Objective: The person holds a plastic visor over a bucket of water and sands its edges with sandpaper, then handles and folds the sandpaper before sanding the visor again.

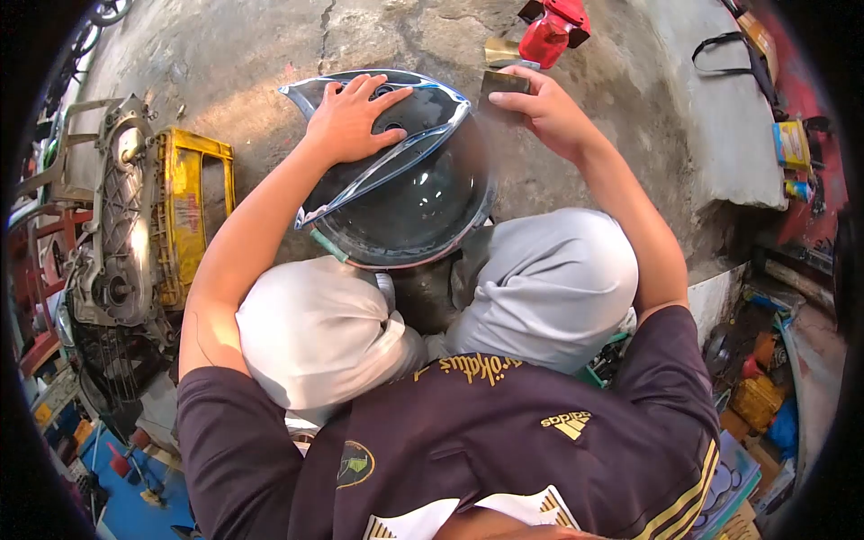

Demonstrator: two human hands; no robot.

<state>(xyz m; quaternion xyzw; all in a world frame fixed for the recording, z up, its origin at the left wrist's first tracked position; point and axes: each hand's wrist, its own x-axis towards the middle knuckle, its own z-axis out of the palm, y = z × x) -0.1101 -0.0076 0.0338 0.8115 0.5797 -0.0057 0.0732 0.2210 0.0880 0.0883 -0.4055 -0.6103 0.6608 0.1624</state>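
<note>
My left hand [354, 121] lies with fingers spread on a glossy dark curved panel [441, 94] with bright, shiny edges and a pointed end. The panel rests across a round black basin [432, 202], whose inside looks wet. To the right of the panel, my right hand [544, 108] is closed on a small dark sheet [501, 87] that looks like sandpaper, thumb on top. The sheet is apart from the panel. My knees in pale trousers flank the basin.
A red packet [552, 34] lies on the concrete floor beyond my right hand, with a tan piece [502, 51] beside it. A yellow crate [193, 202] and a metal engine casing [117, 234] stand at the left. Assorted clutter [760, 405] sits at the lower right.
</note>
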